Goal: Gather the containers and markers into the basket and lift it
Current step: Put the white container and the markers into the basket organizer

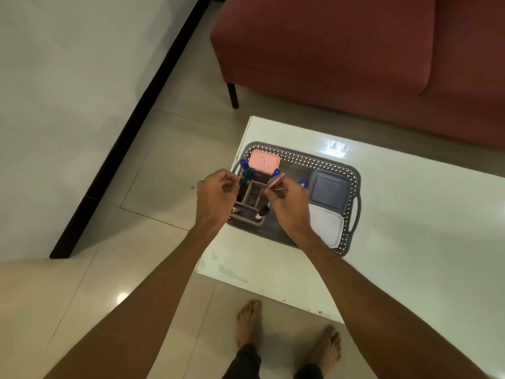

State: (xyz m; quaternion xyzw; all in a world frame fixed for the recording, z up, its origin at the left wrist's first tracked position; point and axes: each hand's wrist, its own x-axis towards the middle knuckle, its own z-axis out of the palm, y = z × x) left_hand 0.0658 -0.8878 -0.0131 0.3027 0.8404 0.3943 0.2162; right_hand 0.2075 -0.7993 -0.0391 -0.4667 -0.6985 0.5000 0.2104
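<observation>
A grey lattice basket (352, 214) sits at the left end of the white table. Inside it lie a pink-lidded container (264, 160), a dark grey container (329, 190) and a white container (327, 227). A pink divided organizer (254, 196) stands in the basket's left half with blue-capped markers (244, 163) and a green marker (246, 175) upright in it. My right hand (289, 203) pinches a pink marker (274, 181) tilted over the organizer. My left hand (216, 196) hovers at the basket's left rim with fingers curled beside the green marker; whether it holds it is unclear.
The white table (410, 228) juts out over a tiled floor. A dark red sofa (355, 56) stands behind it, with a black leg (233, 95) near the table's far corner. My bare feet (248, 321) stand at the table's near edge.
</observation>
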